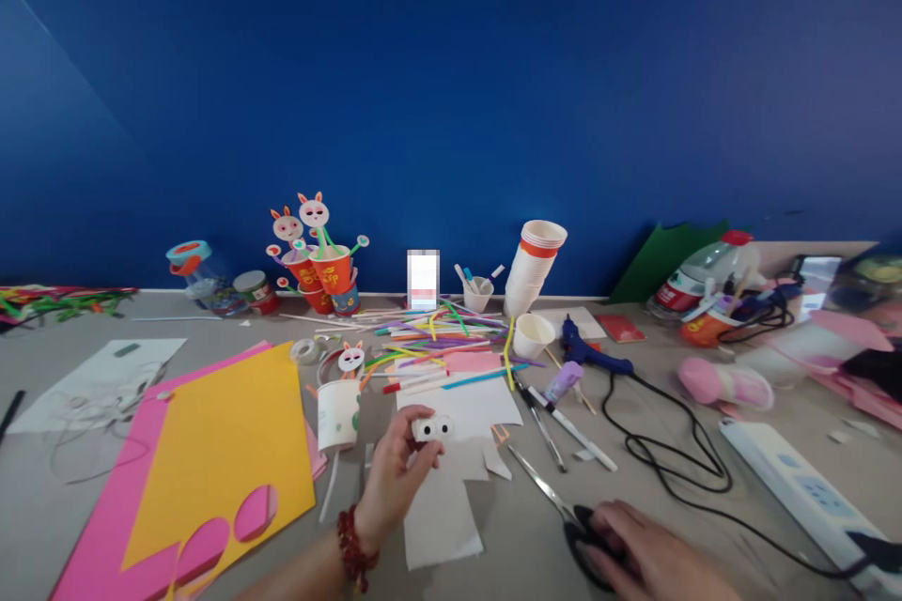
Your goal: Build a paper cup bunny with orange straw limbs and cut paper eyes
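Between the thumb and fingers of my left hand [398, 465] is a small white paper piece with two black-dotted eyes [435, 429]. It is held up above white paper scraps [441, 526]. My right hand [652, 549] is at the black handles of the scissors [556, 500], fingers curled over them. The blades lie slightly apart and point up and to the left. Left of my left hand is a white paper cup [338, 415] with a paper rabbit face [350, 359] above its rim.
Orange card [240, 432] on pink sheets lies at the left. A blue glue gun [592, 352] trails its cord near a power strip [810, 488]. Behind are loose pipe cleaners and straws [451, 324], a stack of paper cups [532, 272] and red cups with rabbit figures [331, 272].
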Demonstrator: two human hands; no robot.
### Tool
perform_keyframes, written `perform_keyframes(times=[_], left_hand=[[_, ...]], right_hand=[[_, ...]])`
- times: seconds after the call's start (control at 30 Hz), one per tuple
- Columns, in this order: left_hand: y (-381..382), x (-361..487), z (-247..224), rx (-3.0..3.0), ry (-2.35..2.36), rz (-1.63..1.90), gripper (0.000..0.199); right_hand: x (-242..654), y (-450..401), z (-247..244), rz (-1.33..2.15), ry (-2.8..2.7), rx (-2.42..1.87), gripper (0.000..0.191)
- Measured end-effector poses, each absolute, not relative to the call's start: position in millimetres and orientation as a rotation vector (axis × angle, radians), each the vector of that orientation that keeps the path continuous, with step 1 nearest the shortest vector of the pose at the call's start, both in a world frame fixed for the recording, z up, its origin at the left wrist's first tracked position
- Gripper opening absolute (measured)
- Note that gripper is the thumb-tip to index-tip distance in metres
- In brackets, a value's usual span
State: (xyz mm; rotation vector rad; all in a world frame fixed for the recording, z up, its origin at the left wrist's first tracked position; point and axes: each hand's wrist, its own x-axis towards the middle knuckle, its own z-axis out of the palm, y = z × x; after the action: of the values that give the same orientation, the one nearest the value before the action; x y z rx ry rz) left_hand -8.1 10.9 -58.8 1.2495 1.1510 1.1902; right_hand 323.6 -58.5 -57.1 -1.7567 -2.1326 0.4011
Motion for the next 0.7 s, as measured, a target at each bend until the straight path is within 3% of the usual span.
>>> perform_keyframes(times=[0.17, 0.3, 0.43, 0.57, 0.7], left_hand=[[15, -14, -61, 1.695, 1.339, 1.074, 0.024], [16, -14, -60, 2.011, 1.371, 0.974, 0.024], [15, -13, -57, 2.164, 1.444, 0.873, 0.026], [16, -15, -58, 2.191, 1.471, 0.828, 0.034], [14, -15, -56, 2.241, 1.406, 0.925, 0.044]], right_hand=[[317, -20, -38, 0.17, -2.112, -1.781, 0.023], [322, 9, -46, -0.185, -2.159, -1.795, 0.024], [329, 18, -59, -0.317, -2.214, -1.762, 0.021], [333, 10, -55, -0.335, -2.161, -1.744, 0.023], [315, -7, -28, -0.087, -2.165, -1.607, 0.022]])
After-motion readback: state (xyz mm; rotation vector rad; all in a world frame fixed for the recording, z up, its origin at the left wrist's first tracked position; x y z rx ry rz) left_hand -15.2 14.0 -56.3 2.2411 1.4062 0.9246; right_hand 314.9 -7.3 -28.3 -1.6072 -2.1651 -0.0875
